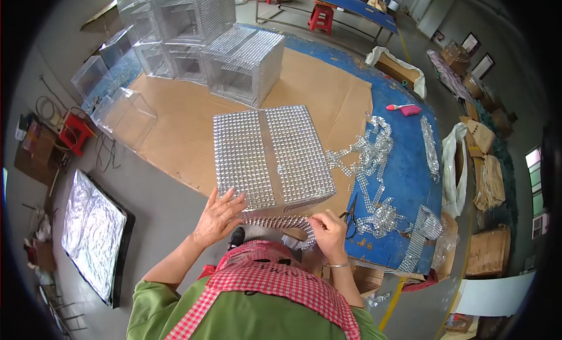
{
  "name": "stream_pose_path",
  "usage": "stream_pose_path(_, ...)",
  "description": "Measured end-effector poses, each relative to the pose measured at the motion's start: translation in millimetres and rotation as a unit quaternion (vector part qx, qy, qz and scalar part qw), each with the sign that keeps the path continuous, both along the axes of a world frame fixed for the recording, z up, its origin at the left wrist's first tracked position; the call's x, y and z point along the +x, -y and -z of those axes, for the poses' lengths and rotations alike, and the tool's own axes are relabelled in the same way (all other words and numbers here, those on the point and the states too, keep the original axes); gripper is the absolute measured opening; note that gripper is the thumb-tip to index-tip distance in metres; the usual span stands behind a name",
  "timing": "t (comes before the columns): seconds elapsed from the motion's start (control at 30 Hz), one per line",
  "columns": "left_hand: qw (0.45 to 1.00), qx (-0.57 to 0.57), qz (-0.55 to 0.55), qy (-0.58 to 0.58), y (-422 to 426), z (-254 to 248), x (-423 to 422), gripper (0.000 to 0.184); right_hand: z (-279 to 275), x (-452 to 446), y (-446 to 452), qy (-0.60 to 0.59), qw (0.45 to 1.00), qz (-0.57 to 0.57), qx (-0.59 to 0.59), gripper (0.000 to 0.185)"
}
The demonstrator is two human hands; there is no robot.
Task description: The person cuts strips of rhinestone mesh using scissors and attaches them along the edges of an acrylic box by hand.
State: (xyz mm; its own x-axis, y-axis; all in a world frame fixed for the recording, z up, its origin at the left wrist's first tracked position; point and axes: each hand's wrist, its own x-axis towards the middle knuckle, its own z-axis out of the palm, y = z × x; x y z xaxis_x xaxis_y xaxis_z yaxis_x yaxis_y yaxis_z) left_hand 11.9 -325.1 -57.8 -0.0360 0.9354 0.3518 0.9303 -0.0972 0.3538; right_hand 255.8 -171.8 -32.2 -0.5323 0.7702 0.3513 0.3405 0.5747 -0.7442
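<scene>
A box covered in silvery rhinestone studs point(304, 147) stands on the cardboard in front of me, with a bare band point(270, 149) down its top. My left hand point(218, 216) is open, fingers spread against the box's near left corner. Pinched in my right hand point(329, 231) is one end of a rhinestone strip point(275, 221), which runs leftward along the box's near lower side toward my left hand. Part of the strip hangs below my right fingers. Black-handled scissors point(350, 220) lie just right of that hand.
Tangled rhinestone strips point(374, 147) and a pink-and-white brush point(401, 107) lie on the blue table point(404, 188). Studded boxes point(246, 62) are stacked at the back left, near clear boxes point(126, 117). A foil-covered panel point(93, 234) is on the floor at left.
</scene>
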Motion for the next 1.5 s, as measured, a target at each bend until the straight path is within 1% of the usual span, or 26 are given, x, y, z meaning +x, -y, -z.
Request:
stream_pose_path(0.1,1.000,0.028,-0.009,0.000,0,0,0,0.034,3,-7,-3,-0.005,1.000,0.018,0.019,0.012)
stream_pose_path(0.13,0.999,0.036,-0.008,-0.002,-1,3,-2,0.031,6,-9,-4,-0.025,0.999,0.012,0.027,0.012)
stream_pose_path(0.2,0.999,0.049,-0.011,-0.007,-3,3,-1,0.022,6,-11,-7,-0.018,0.999,0.009,0.044,0.012)
stream_pose_path(0.4,0.998,0.053,-0.019,-0.031,-4,3,1,0.027,12,-15,-12,-0.023,0.998,0.012,0.053,0.015)
stream_pose_path(0.5,0.996,0.060,-0.030,-0.060,-5,6,1,0.031,13,-15,-13,-0.023,0.998,0.014,0.053,0.016)
stream_pose_path(0.6,0.993,0.081,-0.070,-0.041,-8,3,10,0.033,13,-16,-13,-0.019,0.998,0.017,0.051,0.017)
stream_pose_path(0.7,0.989,0.069,-0.109,-0.073,-11,-2,18,0.036,11,-16,-12,-0.006,0.999,0.022,0.043,0.017)
stream_pose_path(0.8,0.987,0.062,-0.123,-0.084,-11,-6,24,0.041,13,-17,-12,-0.002,0.999,0.022,0.046,0.018)
stream_pose_path(0.9,0.985,0.029,-0.161,-0.063,-13,-9,33,0.050,15,-17,-12,0.001,0.999,0.023,0.049,0.019)
stream_pose_path(1.0,0.980,0.027,-0.195,-0.002,-20,-24,48,0.057,15,-17,-12,0.001,0.999,0.023,0.046,0.019)
stream_pose_path(1.1,0.967,0.016,-0.253,-0.009,-27,-27,60,0.064,15,-16,-12,0.003,0.999,0.021,0.046,0.019)
stream_pose_path(1.2,0.962,0.023,-0.273,-0.019,-28,-28,64,0.067,11,-15,-13,0.006,0.999,0.015,0.045,0.020)
stream_pose_path(1.3,0.966,-0.001,-0.256,0.025,-24,-16,54,0.068,11,-14,-12,0.008,0.999,0.003,0.045,0.020)
stream_pose_path(1.33,0.964,0.008,-0.263,0.026,-23,-14,50,0.066,11,-15,-12,0.008,0.999,-0.001,0.046,0.020)
stream_pose_path(1.43,0.937,0.185,-0.290,-0.065,-22,-9,50,0.057,11,-16,-11,0.001,0.999,0.003,0.042,0.021)
stream_pose_path(1.47,0.927,0.238,-0.274,-0.095,-20,-3,45,0.052,11,-17,-11,0.003,0.999,0.003,0.046,0.021)
stream_pose_path(1.5,0.937,0.227,-0.250,-0.090,-19,-5,45,0.053,11,-17,-12,0.005,0.999,0.002,0.050,0.021)
